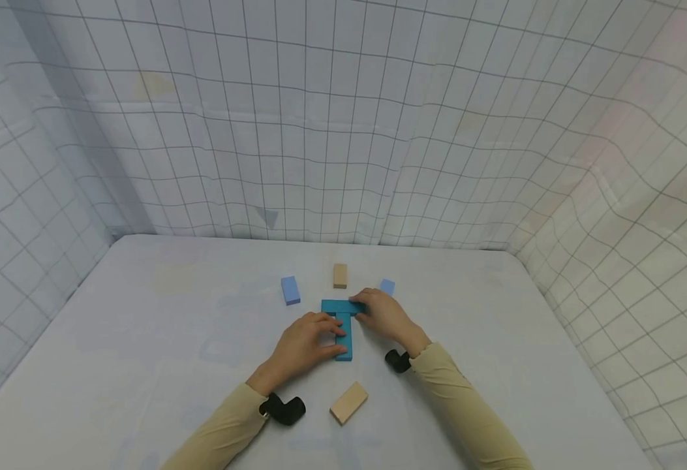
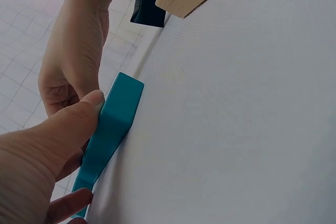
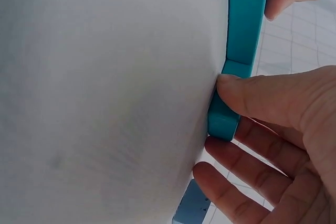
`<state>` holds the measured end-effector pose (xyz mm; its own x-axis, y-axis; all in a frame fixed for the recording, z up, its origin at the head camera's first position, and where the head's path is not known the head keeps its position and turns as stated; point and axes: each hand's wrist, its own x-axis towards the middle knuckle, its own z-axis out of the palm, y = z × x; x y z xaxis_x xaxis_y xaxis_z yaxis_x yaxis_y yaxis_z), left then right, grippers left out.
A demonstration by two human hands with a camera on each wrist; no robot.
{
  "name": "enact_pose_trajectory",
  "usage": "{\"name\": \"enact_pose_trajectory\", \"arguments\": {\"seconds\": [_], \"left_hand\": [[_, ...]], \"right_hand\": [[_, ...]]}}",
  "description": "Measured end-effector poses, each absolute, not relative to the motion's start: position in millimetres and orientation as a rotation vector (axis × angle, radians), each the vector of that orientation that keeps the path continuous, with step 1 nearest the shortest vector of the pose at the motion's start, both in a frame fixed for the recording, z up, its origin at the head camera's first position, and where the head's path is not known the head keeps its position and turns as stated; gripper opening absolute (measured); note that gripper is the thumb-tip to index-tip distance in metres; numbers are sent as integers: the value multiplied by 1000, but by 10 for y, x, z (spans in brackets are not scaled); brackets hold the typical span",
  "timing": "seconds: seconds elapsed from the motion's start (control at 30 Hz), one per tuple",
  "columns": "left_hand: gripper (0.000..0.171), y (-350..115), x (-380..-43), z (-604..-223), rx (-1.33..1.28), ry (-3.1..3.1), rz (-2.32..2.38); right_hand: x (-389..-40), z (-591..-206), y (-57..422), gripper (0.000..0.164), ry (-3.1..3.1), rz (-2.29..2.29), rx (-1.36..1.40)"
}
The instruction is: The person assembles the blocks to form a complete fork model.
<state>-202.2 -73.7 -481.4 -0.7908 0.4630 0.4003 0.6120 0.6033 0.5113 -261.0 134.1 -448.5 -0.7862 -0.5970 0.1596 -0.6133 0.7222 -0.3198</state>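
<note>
Two teal blocks lie on the table in a T shape. The crossbar block [image 1: 335, 306] runs left to right, and the stem block [image 1: 344, 346] meets its middle and points toward me. My left hand [image 1: 303, 341] holds the stem block from the left, thumb [image 2: 84, 114] at its near part and fingers farther along. My right hand [image 1: 385, 316] pinches the crossbar's right end, which it partly hides in the head view. In the right wrist view the right thumb [image 3: 233, 90] presses on the near side of that end, fingers around the far side.
Behind the T lie a blue block [image 1: 290, 290] at left, a small wooden block [image 1: 340, 275] in the middle and another blue block [image 1: 387, 286] beyond my right hand. A wooden block [image 1: 349, 403] lies nearer me, between the forearms. Grid-patterned cloth [image 1: 343, 130] hangs around the table.
</note>
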Motion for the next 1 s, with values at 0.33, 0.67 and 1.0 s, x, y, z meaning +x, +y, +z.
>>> {"name": "enact_pose_trajectory", "arguments": {"seconds": [0.33,0.67,1.0], "left_hand": [[30,-765,-2034,-4858,-860,-2575,-1062],[30,-757,-2015,-4867,-869,-2581,-1085],[29,-753,-2021,-4851,-849,-2587,-1103]], "right_hand": [[-2590,-4487,1376,42,-2898,559,1062],[-2385,-4446,1501,35,-2829,607,1036],[-1978,-4368,1608,20,-2711,577,1116]]}}
